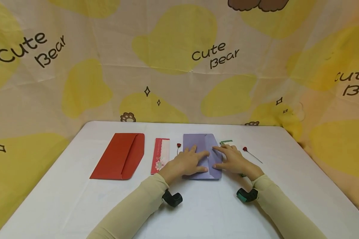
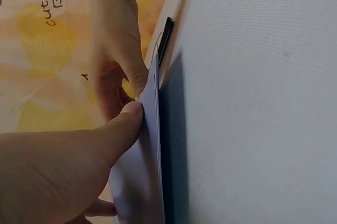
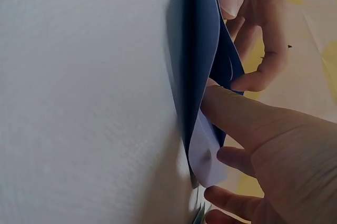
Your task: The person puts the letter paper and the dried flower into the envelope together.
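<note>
A lavender envelope [image 1: 194, 138] lies on the white table, its flap toward the right. My left hand [image 1: 186, 162] rests on its body with the fingers spread; in the left wrist view the thumb presses on the paper. My right hand [image 1: 234, 159] is at the flap side, index finger and thumb extended and apart on the paper. In the right wrist view, the flap [image 3: 202, 153] stands bent away from the body, and the right thumb reaches in between, its tip partly hidden. A green-edged card [image 1: 227, 142] lies partly hidden beneath the right hand.
To the left are a red envelope [image 1: 116, 157] and a pink-and-white floral card [image 1: 161, 154]. One small red rose [image 1: 179, 145] lies beside the lavender envelope, another rose [image 1: 245, 149] right of my right hand. A patterned cloth [image 1: 173, 43] hangs behind the table.
</note>
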Demonstrator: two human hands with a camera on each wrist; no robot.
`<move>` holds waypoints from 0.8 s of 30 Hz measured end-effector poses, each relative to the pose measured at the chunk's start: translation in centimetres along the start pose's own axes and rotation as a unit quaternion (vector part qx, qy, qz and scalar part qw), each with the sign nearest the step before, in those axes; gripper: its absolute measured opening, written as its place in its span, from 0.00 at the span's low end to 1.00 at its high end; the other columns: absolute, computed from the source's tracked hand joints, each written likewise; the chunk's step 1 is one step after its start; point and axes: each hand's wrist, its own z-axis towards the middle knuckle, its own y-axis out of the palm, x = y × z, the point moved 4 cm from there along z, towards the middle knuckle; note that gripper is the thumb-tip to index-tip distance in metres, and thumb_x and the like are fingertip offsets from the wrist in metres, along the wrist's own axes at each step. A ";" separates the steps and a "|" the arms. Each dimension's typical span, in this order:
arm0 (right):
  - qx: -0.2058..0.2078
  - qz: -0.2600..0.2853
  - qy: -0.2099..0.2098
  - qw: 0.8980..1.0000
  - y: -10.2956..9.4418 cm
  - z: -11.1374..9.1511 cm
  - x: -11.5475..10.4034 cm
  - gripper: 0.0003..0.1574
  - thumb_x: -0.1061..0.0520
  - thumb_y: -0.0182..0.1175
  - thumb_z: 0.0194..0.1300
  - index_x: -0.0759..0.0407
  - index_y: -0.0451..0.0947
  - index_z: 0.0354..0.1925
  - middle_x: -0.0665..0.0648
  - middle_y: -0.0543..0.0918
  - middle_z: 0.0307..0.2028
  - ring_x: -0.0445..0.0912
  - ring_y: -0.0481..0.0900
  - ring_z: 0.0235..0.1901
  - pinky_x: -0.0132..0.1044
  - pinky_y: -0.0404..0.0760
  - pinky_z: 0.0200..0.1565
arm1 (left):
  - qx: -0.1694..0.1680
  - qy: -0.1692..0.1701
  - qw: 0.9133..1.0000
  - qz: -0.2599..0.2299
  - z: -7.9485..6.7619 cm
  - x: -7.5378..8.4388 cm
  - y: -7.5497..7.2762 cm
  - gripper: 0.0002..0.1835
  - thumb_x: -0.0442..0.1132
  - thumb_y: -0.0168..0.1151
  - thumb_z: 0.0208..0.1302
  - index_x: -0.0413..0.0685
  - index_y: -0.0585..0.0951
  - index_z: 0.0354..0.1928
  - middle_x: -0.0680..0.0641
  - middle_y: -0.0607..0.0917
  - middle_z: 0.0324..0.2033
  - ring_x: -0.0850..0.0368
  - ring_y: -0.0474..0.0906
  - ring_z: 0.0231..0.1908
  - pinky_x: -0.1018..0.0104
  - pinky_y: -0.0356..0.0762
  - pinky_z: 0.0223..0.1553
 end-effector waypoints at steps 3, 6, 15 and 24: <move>-0.005 0.003 0.002 1.000 0.0 0.0 0.1 0.49 0.39 0.71 0.60 0.58 0.68 0.72 0.73 0.68 0.70 0.68 0.65 0.65 0.70 0.65 0.63 | 0.010 0.003 1.000 -0.011 0.1 -0.1 0.0 0.33 0.66 0.59 0.68 0.71 0.65 0.72 0.36 0.69 0.71 0.34 0.72 0.66 0.40 0.78 0.59; -0.009 0.004 0.005 1.000 0.0 0.1 0.1 0.50 0.38 0.71 0.60 0.59 0.68 0.72 0.71 0.69 0.69 0.68 0.65 0.66 0.70 0.64 0.64 | 0.021 0.004 1.000 -0.016 0.1 -0.3 -0.1 0.33 0.65 0.60 0.67 0.71 0.66 0.71 0.38 0.72 0.68 0.36 0.75 0.62 0.43 0.80 0.56; -0.019 0.000 0.019 1.000 0.1 0.3 0.2 0.51 0.37 0.71 0.60 0.59 0.68 0.72 0.70 0.69 0.70 0.67 0.66 0.65 0.69 0.66 0.64 | 0.031 0.001 0.999 -0.034 0.2 -0.5 -0.2 0.33 0.65 0.62 0.65 0.69 0.66 0.69 0.36 0.69 0.72 0.33 0.74 0.65 0.40 0.78 0.60; -0.018 0.001 0.024 1.000 -0.1 0.1 0.2 0.50 0.39 0.72 0.60 0.61 0.68 0.71 0.71 0.69 0.69 0.68 0.67 0.65 0.69 0.67 0.64 | 0.059 0.023 0.998 -0.030 0.2 -0.6 -0.6 0.35 0.65 0.64 0.63 0.65 0.67 0.69 0.43 0.78 0.56 0.46 0.82 0.47 0.50 0.83 0.51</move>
